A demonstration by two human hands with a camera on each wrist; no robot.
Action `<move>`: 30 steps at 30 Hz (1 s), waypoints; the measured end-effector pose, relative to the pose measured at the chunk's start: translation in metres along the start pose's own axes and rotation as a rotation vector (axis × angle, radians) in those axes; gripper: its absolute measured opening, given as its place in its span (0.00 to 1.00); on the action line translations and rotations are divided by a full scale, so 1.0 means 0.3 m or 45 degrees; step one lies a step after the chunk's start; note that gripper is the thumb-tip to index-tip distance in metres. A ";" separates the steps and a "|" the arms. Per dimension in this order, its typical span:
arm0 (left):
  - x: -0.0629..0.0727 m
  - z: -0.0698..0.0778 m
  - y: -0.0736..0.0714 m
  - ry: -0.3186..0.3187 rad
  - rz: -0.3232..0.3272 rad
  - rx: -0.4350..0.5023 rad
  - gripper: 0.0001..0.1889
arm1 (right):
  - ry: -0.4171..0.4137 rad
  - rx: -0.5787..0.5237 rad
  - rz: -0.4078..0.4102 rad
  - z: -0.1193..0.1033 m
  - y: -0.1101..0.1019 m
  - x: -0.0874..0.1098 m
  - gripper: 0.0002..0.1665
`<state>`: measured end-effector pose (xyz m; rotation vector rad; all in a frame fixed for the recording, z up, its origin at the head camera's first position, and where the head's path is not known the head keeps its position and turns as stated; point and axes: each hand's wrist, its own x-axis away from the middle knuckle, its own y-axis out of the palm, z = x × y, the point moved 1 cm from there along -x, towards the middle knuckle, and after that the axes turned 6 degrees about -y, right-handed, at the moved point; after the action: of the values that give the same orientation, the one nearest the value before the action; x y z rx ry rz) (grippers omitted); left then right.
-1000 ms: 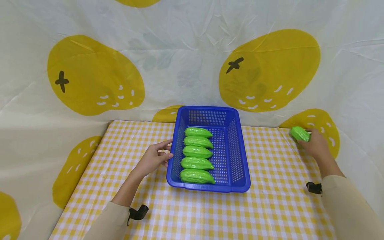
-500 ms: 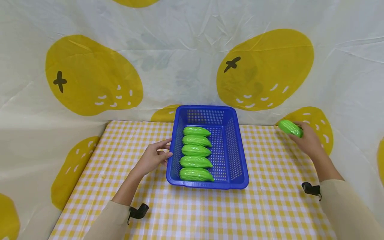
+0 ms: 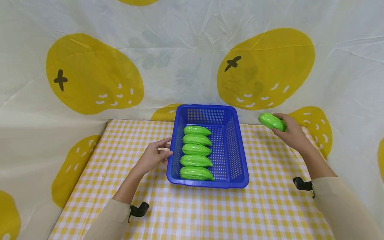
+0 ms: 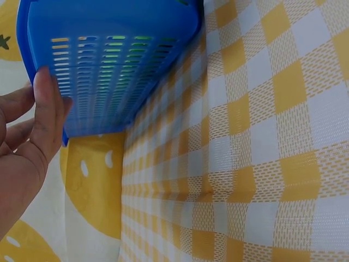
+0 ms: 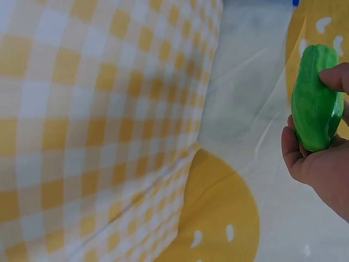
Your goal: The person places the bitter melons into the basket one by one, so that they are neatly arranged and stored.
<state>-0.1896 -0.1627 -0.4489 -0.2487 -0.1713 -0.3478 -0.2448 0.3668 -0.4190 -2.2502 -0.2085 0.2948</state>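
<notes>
In the head view, a blue slotted basket (image 3: 208, 185) holds several bright green model bitter melons (image 3: 196, 150), lined up one behind another along its left half. My left hand (image 3: 152, 156) touches the basket's left side with its fingertips, fingers fairly straight; the left wrist view shows the fingers (image 4: 42, 101) against the outer wall below the rim. My right hand (image 3: 291, 131) grips another bitter melon (image 3: 271, 121) between thumb and fingers, held up to the right of the basket. In the right wrist view, this bitter melon (image 5: 315, 101) lies lengthwise in the hand, its lower end near the palm.
A yellow-and-white checked cloth (image 3: 192, 213) covers the table. Behind it hangs a pale curtain (image 3: 186, 66) printed with large yellow fruits, meeting the table's back edge close to the basket. The basket's right half shows its bare slotted floor (image 3: 218, 150).
My right hand has brought the held bitter melon leftward and up, from the table's far right toward the basket. The left hand stays at the basket's side.
</notes>
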 end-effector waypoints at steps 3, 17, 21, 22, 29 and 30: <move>-0.005 -0.002 0.000 -0.006 -0.001 0.003 0.33 | -0.025 -0.014 -0.011 -0.045 0.013 -0.015 0.39; -0.007 -0.003 -0.002 -0.003 0.000 0.011 0.32 | -0.040 -0.102 -0.084 -0.239 0.065 -0.118 0.39; -0.006 0.000 -0.003 0.009 -0.001 0.003 0.32 | -0.079 -0.129 -0.101 -0.287 0.075 -0.174 0.39; -0.006 0.000 -0.002 0.006 -0.001 0.001 0.32 | -0.094 -0.130 -0.105 -0.298 0.079 -0.189 0.39; -0.003 -0.004 -0.001 0.012 0.000 -0.007 0.32 | -0.189 -0.082 -0.207 -0.365 0.113 -0.284 0.37; -0.003 -0.004 -0.001 0.017 -0.001 -0.009 0.32 | -0.193 -0.073 -0.222 -0.372 0.119 -0.294 0.37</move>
<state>-0.1903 -0.1629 -0.4501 -0.2531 -0.1571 -0.3509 -0.2963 0.2407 -0.3644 -2.2493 -0.4965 0.3702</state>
